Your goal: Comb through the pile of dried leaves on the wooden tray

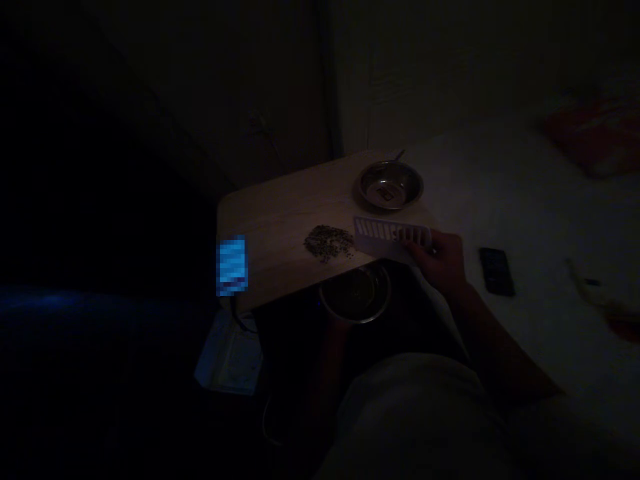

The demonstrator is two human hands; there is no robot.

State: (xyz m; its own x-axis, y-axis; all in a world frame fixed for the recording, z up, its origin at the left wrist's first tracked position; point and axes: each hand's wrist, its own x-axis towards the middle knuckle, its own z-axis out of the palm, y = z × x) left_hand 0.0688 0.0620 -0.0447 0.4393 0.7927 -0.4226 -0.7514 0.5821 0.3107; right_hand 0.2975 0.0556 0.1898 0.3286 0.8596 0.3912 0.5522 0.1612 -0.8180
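Fingers of the right hand [443,260] curl around one end of a pale slotted scraper [391,238], clamped on it with the thumb side toward the board. The scraper lies low and slightly tilted on the near right corner of a wooden board [280,220], its long edge just beside a small heap of dark grains [329,241]. From the hand the wrist runs back and down to the right, the forearm bare and stretched out from the lower right of the view; the knuckles face up.

Below the board's near edge, a steel bowl [356,293] sits under the spot where heap and scraper meet. Whether the left hand holds it cannot be told; that hand is lost in the dark.

A second steel bowl [391,185] stands on the board's far right corner, with something small and reddish inside. A dark phone [497,271] lies on the pale surface right of the hand, apart from it. A blue glowing patch [233,265] sits at the board's left edge, blurred, and a white box [230,357] lies below it. No writing is legible anywhere in this dim light.
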